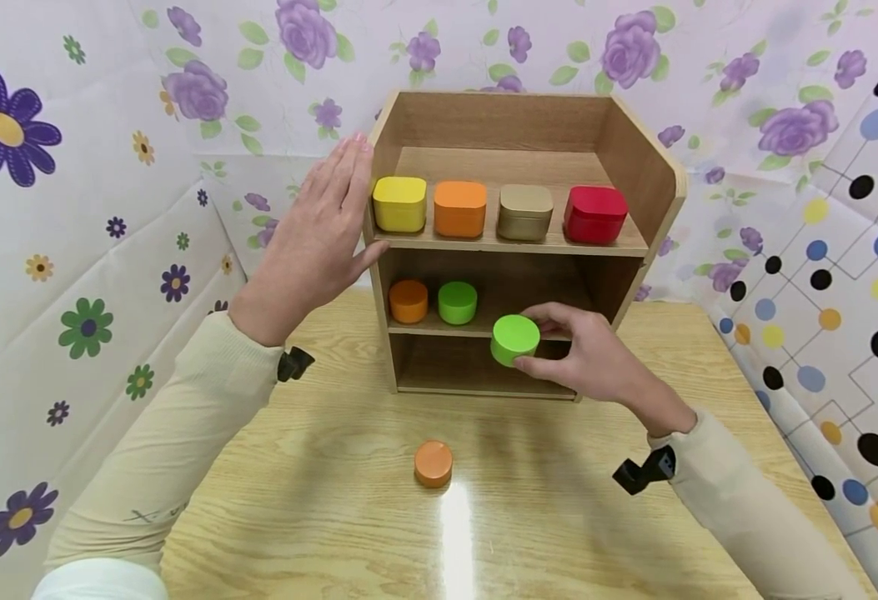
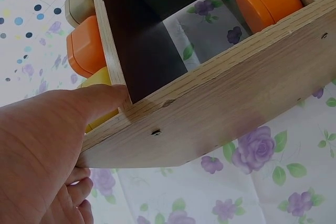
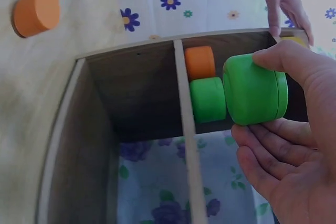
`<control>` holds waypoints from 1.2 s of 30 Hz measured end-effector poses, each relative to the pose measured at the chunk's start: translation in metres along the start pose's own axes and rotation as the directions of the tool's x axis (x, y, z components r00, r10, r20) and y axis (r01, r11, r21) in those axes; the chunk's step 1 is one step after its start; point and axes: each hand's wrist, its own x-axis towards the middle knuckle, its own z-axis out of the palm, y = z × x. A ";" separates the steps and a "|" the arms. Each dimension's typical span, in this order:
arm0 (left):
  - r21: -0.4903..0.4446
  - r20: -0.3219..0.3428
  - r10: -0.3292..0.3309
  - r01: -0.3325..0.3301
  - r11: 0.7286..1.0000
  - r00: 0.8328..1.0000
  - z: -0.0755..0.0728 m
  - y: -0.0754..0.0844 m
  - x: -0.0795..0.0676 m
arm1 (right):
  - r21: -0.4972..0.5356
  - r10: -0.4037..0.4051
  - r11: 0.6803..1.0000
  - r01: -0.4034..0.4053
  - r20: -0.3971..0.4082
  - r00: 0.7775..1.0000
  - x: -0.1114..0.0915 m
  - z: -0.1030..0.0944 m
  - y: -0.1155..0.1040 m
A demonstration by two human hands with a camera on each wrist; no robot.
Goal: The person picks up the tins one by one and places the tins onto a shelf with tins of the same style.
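My right hand (image 1: 596, 354) pinches a round green container (image 1: 515, 339) between thumb and fingers, in front of the wooden shelf's (image 1: 484, 390) middle level. In the right wrist view this green container (image 3: 254, 90) appears tilted and apart from the boards. My left hand (image 1: 318, 225) lies with straight fingers along the shelf's left side, its thumb touching the front edge beside a yellow box (image 1: 399, 205). On the middle level stand a round orange container (image 1: 408, 302) and, right of it, another round green container (image 1: 457, 302).
On the top level, an orange box (image 1: 460, 209), a gold box (image 1: 524, 212) and a red box (image 1: 595, 214) follow the yellow one. A small orange round container (image 1: 433, 463) sits on the wooden table (image 1: 318, 467) before the shelf. Patterned cloths (image 1: 484, 50) surround the table.
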 end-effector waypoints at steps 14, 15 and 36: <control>0.005 0.019 0.011 -0.011 1.000 1.000 -0.001 0.001 0.001 | -0.025 0.095 0.995 -0.096 -0.002 0.995 0.029 -0.014 -0.004; 0.005 0.017 0.010 -0.011 1.000 1.000 -0.001 0.001 0.000 | -0.026 0.104 0.994 -0.104 -0.001 0.995 0.031 -0.014 -0.003; 0.004 -0.008 0.010 -0.010 1.000 1.000 -0.001 0.002 0.000 | -0.012 0.179 0.984 -0.179 -0.018 0.984 0.051 -0.002 0.028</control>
